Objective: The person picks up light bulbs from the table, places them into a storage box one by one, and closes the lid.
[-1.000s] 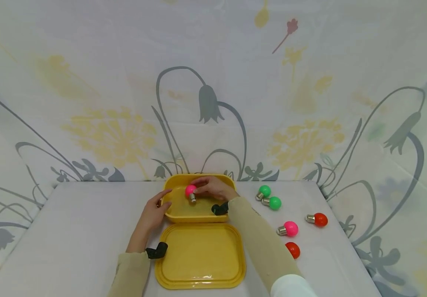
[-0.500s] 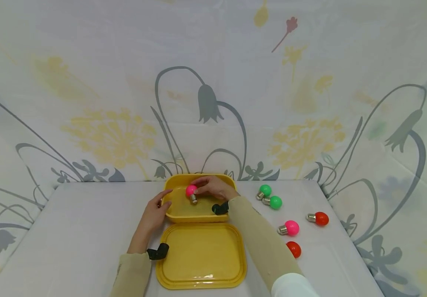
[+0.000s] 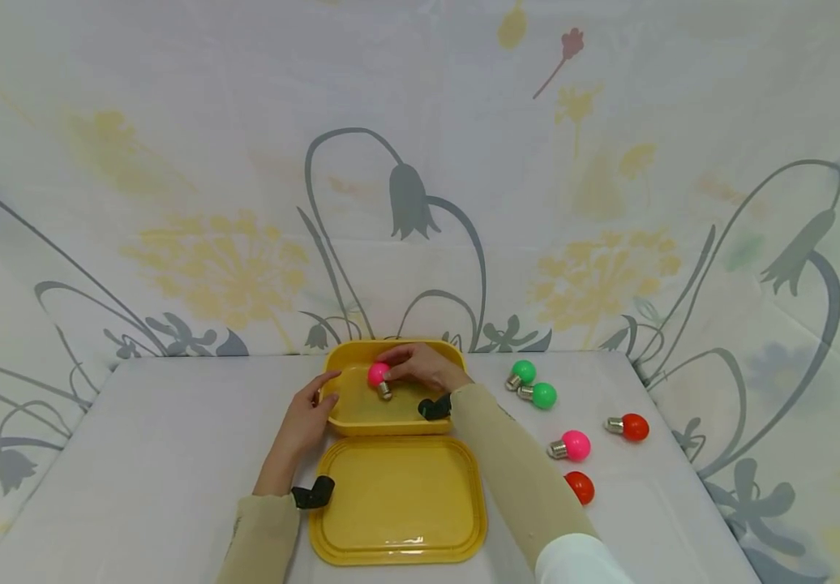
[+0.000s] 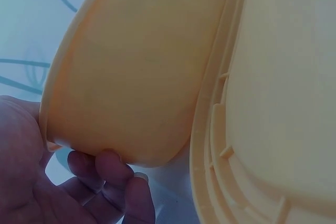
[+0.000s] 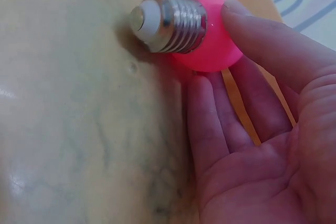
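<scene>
A pink light bulb [image 3: 378,374] with a silver screw base is inside the yellow container [image 3: 391,427]. My right hand [image 3: 423,367] holds it by its round end, and the right wrist view shows the thumb and fingers about the bulb [image 5: 210,35] with its screw base pointing away from the palm. At the container's left end, my left hand [image 3: 306,418] grips the wall. In the left wrist view, curled fingers [image 4: 113,169] lie against the outside of the container [image 4: 131,72].
A yellow lid [image 3: 398,503] lies flat in front of the container. To the right are two green bulbs [image 3: 544,396], a pink bulb [image 3: 576,445] and two red bulbs [image 3: 635,427], one partly hidden by the right sleeve [image 3: 515,470]. A patterned cloth [image 3: 420,268] hangs behind the table.
The whole head view has shifted slightly. Both hands keep their places, the right still holding the pink bulb in the container and the left still at its wall.
</scene>
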{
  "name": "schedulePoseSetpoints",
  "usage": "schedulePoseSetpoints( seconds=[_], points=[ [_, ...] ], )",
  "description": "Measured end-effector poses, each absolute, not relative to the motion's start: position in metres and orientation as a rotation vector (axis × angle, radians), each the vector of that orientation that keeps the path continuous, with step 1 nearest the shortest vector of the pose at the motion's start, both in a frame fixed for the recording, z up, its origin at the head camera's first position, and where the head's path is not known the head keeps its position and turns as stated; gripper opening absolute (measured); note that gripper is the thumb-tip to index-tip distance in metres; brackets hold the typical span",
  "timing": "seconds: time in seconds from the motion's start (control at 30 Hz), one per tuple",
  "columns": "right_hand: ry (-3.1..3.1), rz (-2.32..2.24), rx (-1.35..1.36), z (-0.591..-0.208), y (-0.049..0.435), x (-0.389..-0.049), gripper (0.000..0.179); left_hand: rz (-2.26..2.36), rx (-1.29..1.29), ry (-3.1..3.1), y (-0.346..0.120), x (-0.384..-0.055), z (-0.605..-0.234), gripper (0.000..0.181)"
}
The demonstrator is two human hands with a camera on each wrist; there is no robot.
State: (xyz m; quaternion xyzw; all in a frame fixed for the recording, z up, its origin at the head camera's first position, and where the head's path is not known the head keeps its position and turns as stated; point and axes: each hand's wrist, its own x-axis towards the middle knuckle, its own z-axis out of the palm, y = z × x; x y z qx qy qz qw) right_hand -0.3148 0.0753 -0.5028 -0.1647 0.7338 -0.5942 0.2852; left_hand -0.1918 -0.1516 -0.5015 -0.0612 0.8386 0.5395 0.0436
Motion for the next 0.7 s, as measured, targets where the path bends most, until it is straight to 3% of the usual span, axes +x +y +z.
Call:
schedulePoseSetpoints(
  seconds=[0.7],
  points=[
    [2.108, -1.548, -0.489, -0.486, 0.081, -0.317, 0.034, 1.683, -0.209, 2.561, -0.151, -0.193, -0.503, 0.044]
  ],
)
